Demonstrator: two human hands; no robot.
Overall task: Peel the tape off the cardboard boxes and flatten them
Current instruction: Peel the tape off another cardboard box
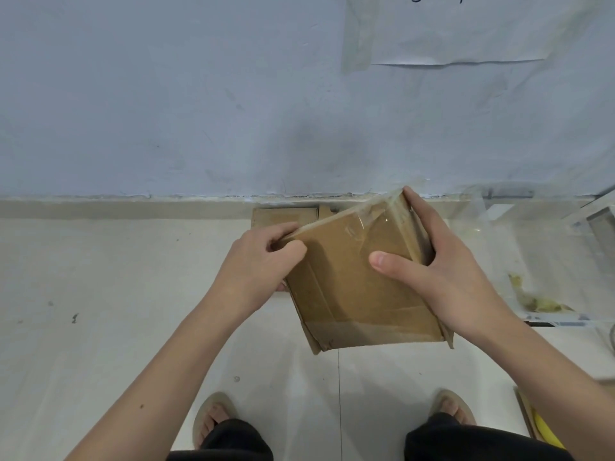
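Observation:
A brown cardboard box [349, 287] is held in the air in front of me, tilted, with clear tape [369, 214] running along its upper edge and partly lifted. My left hand [263, 261] pinches the end of the tape at the box's upper left corner. My right hand [446, 271] grips the box's right side, thumb pressed on the front face and fingers wrapped round the far edge. A band of brown tape crosses the bottom of the box.
Flattened cardboard [286, 216] lies on the tiled floor against the pale blue wall behind the box. A clear plastic container [539, 261] with scraps stands at the right. More cardboard and something yellow [545, 430] lie at the lower right. My feet in sandals are below.

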